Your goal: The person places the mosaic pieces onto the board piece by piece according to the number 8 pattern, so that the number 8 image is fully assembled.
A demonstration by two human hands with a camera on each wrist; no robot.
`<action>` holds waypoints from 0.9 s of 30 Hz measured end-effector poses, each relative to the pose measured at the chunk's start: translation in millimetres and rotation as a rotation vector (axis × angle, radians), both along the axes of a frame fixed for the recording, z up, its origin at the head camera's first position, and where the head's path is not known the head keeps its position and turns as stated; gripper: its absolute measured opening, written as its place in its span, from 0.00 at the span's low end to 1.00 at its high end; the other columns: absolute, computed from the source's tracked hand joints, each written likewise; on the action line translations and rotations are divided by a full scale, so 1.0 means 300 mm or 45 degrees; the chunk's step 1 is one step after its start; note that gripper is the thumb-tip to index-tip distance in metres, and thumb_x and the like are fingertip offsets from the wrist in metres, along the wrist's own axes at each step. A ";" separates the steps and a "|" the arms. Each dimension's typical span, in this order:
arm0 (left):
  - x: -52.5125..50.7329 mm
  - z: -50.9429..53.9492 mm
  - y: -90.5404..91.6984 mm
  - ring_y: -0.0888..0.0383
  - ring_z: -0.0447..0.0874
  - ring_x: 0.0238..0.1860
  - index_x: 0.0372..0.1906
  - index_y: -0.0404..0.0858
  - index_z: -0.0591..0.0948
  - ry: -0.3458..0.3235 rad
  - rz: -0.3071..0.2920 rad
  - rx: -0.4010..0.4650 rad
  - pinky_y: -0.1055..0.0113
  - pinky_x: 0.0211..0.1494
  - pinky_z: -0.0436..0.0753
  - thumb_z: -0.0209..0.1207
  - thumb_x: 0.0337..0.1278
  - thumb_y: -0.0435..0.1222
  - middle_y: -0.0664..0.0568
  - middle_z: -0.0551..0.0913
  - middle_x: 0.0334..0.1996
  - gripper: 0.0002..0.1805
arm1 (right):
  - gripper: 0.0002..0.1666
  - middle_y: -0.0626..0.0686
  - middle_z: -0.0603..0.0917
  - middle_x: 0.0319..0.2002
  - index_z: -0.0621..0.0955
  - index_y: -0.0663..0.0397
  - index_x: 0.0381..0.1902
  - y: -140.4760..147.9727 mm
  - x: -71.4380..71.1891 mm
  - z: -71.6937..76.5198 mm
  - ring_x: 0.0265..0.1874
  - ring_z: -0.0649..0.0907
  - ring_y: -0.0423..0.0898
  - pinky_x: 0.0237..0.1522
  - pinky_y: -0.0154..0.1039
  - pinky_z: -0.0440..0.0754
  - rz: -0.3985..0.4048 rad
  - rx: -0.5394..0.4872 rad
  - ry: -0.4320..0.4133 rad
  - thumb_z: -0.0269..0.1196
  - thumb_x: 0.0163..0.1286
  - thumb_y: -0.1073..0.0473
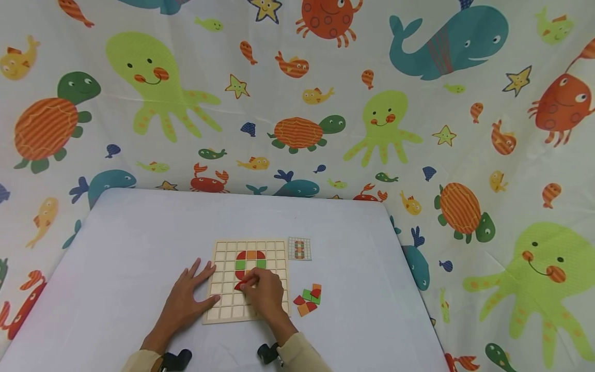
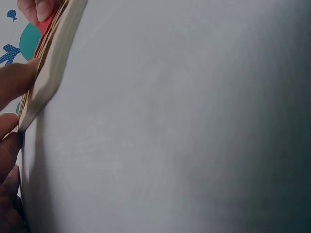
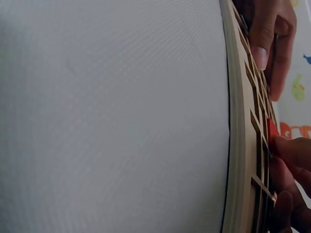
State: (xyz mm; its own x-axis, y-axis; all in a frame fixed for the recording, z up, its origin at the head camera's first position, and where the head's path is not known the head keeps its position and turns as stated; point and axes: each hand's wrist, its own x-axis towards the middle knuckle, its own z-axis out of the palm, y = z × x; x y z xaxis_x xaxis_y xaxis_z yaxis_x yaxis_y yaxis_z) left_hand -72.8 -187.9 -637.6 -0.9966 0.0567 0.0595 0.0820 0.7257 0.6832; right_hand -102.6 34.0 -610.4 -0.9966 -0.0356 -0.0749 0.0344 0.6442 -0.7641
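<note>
A wooden grid board [image 1: 228, 312] lies on the table, with red, orange and green tiles set in its middle cells. My right hand [image 1: 267, 292] is over the board and pinches a red tile [image 1: 239, 285] between thumb and fingertips. The same red tile [image 3: 272, 132] shows at the fingers in the right wrist view. Spread fingers of my left hand [image 1: 186, 297] rest on the board's left edge. In the left wrist view the left fingers [image 2: 17, 82] touch that edge. Part of the tile pattern is hidden under my right hand.
A small pattern card [image 1: 299, 249] with a coloured grid lies by the board's upper right corner. Several loose red, orange and green tiles [image 1: 307, 295] lie to the right of the board. The white table [image 1: 362, 289] ends at a sea-animal curtain [image 1: 297, 170].
</note>
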 end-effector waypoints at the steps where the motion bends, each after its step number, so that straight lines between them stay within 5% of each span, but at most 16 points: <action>1: 0.000 0.001 0.000 0.22 0.58 0.80 0.76 0.39 0.75 -0.001 0.001 0.000 0.22 0.77 0.58 0.76 0.51 0.53 0.28 0.63 0.80 0.47 | 0.07 0.34 0.83 0.23 0.89 0.38 0.32 -0.002 0.000 0.001 0.28 0.77 0.29 0.31 0.30 0.72 0.003 0.013 0.011 0.79 0.64 0.55; 15: -0.003 -0.002 -0.003 0.26 0.58 0.81 0.76 0.40 0.75 0.017 -0.004 0.016 0.24 0.79 0.59 0.76 0.52 0.52 0.31 0.65 0.80 0.47 | 0.06 0.34 0.85 0.22 0.92 0.39 0.29 -0.017 -0.007 0.025 0.29 0.77 0.29 0.30 0.29 0.71 0.052 0.126 0.038 0.80 0.61 0.57; 27: -0.002 0.000 -0.001 0.24 0.58 0.80 0.76 0.39 0.75 0.013 -0.001 0.015 0.23 0.78 0.59 0.76 0.51 0.52 0.30 0.65 0.79 0.47 | 0.06 0.37 0.88 0.26 0.91 0.41 0.34 0.053 -0.012 0.012 0.27 0.78 0.29 0.26 0.28 0.73 0.016 -0.073 0.130 0.80 0.61 0.57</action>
